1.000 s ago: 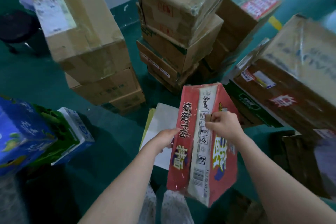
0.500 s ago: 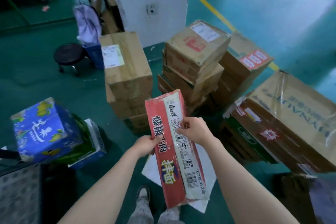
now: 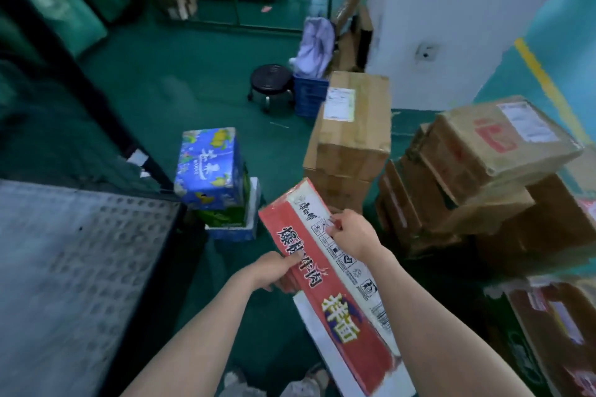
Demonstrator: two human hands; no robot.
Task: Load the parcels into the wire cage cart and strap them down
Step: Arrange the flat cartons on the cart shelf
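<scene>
head view / parcel: red carton (image 3: 342, 325) held in the air at a tilt, long axis running away from the body, above the green floor (image 3: 200, 80).
left hand (image 3: 274, 271): curled round the carton's left edge, thumb on top.
right hand (image 3: 353, 232): fingers bent onto the white face near the far end. It looks like a light hold, not a wrap.
cart deck (image 3: 80, 284): grey dimpled platform at left, near but apart from the carton.
risk, slip: glossy wrap plus the shallow right-hand hold, so the near end may drop.
risk, clip: swinging left could knock the blue carton stack (image 3: 208, 167).
risk, footing: white sheet (image 3: 325, 361) on the floor by the feet.
straps: none visible.
</scene>
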